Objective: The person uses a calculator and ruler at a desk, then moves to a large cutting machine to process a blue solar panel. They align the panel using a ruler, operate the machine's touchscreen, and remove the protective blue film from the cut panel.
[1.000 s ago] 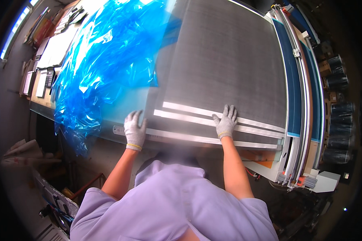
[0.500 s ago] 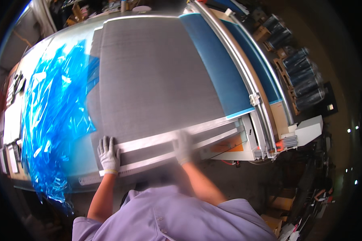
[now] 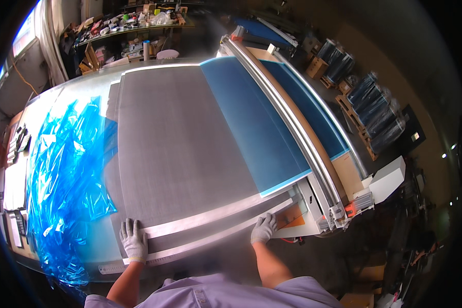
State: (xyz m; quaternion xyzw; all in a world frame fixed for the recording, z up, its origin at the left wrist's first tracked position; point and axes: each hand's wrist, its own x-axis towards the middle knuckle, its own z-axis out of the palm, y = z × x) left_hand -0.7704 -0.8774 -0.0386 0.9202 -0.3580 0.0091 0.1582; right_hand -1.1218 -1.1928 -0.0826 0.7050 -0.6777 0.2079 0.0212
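A grey-gloved left hand of mine (image 3: 133,240) lies flat, fingers stretched out, on the near left corner of a large dark grey sheet (image 3: 185,149). Under it run the left ends of two pale strips: a wider strip (image 3: 200,215) along the sheet's edge and a narrower strip (image 3: 205,237) closer to me. My right hand (image 3: 264,228), also gloved, rests on the narrower strip near its right end, fingers extended and pressing down; nothing shows in its grasp. Blue sheeting (image 3: 251,123) joins the grey sheet on its right side.
Crumpled blue plastic film (image 3: 69,190) covers the table's left part. A ruler (image 3: 110,268) lies along the near edge. Metal rollers (image 3: 287,123) on a frame cross the right side. Wrapped rolls (image 3: 380,102) stand on pallets beyond. A cluttered bench (image 3: 133,25) is at the back.
My right hand has moved right along the narrower strip and stopped near its right end. The left hand stays on the left corner. My view has tilted up, showing more of the back.
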